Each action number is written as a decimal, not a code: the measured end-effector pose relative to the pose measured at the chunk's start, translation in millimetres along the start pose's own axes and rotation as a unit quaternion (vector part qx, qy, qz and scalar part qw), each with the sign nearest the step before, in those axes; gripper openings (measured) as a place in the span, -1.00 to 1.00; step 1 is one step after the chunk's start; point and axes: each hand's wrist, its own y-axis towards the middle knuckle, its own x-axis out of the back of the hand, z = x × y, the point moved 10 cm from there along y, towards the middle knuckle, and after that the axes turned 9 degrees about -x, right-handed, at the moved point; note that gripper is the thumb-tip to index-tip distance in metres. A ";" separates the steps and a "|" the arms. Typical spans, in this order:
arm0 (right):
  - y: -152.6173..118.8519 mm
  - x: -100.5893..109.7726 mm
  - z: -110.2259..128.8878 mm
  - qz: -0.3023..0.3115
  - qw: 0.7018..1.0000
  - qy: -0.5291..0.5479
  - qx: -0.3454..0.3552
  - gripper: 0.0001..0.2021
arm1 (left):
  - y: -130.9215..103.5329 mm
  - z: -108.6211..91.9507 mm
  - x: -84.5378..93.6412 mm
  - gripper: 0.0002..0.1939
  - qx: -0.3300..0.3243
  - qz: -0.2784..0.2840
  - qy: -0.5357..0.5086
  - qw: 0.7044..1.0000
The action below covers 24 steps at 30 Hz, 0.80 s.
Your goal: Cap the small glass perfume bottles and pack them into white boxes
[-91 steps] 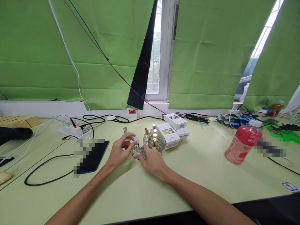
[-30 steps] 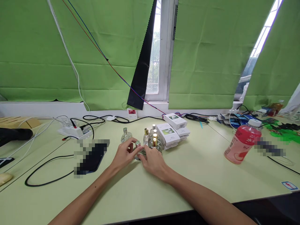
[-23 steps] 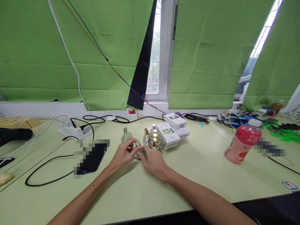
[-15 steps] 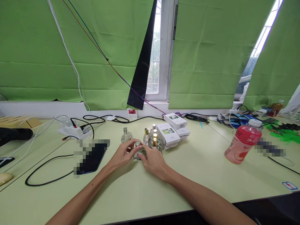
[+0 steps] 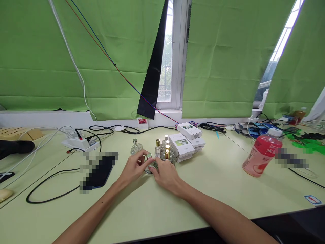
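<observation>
Both hands meet at a small glass bottle with a greenish-silver cap (image 5: 149, 156) standing on the table. My left hand (image 5: 134, 166) has thumb and fingers closed around its cap. From the other side, my right hand (image 5: 166, 174) holds the glass body, which the fingers partly hide. Behind my left hand stands another glass bottle with a green-silver cap (image 5: 136, 146). Several gold-capped glass bottles (image 5: 157, 147) crowd together just behind my right hand. White boxes with a flower picture (image 5: 182, 145) lie stacked to their right.
On the pale green table (image 5: 218, 189), a pink drink bottle (image 5: 261, 154) stands at the right. A dark phone (image 5: 101, 171) with a black cable lies at the left, before a white power strip (image 5: 80, 142). More cables run along the window wall.
The view has shifted very slightly. Both hands stay on the same bottle, with hardly any visible movement.
</observation>
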 end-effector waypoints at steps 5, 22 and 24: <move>0.5 -1.3 -0.8 -0.007 1.000 0.010 0.009 -0.63 | 3.2 -6.6 -1.3 -0.64 -0.019 0.051 -0.016 0.998; 0.7 -3.0 -0.5 -0.004 1.000 0.009 0.008 -0.65 | -2.1 2.3 -0.1 -0.69 -0.004 -0.032 0.011 0.999; 0.5 -3.2 -0.7 0.000 1.000 0.009 0.005 -0.65 | -1.3 2.7 -0.4 -0.69 -0.006 -0.021 -0.002 1.000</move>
